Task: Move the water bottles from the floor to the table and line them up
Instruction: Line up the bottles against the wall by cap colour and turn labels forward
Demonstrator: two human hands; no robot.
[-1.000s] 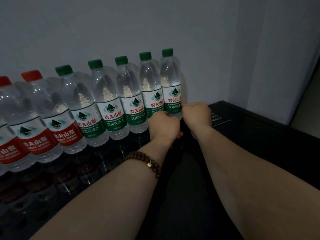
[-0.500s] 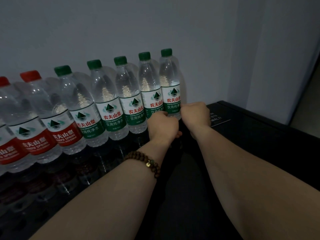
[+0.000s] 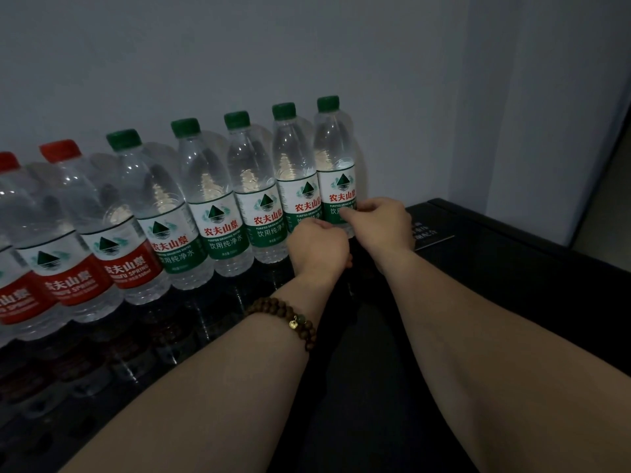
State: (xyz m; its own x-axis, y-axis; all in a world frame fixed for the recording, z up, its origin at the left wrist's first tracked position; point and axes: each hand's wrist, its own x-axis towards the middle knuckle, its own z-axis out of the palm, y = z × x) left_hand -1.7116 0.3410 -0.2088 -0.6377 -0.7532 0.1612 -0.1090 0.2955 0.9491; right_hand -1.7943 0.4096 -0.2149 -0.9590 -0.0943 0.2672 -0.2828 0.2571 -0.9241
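Observation:
Several clear water bottles stand upright in a row along the wall on a glossy black table (image 3: 375,387). Those at the left have red caps and red labels (image 3: 73,254); the rest have green caps and green labels. My right hand (image 3: 380,225) grips the lower part of the rightmost green bottle (image 3: 336,172). My left hand (image 3: 319,249), with a bead bracelet at the wrist, is curled around the base of the second bottle from the right (image 3: 295,179). The bases of both bottles are hidden behind my hands.
A grey wall rises directly behind the row. A white printed label (image 3: 426,232) lies on the table to the right of the last bottle. The table's right edge (image 3: 512,227) runs diagonally, with a wall corner and floor strip beyond.
My right hand has shifted slightly up the rightmost bottle, its fingers now over the label. The bottles and my left hand stay nearly where they were.

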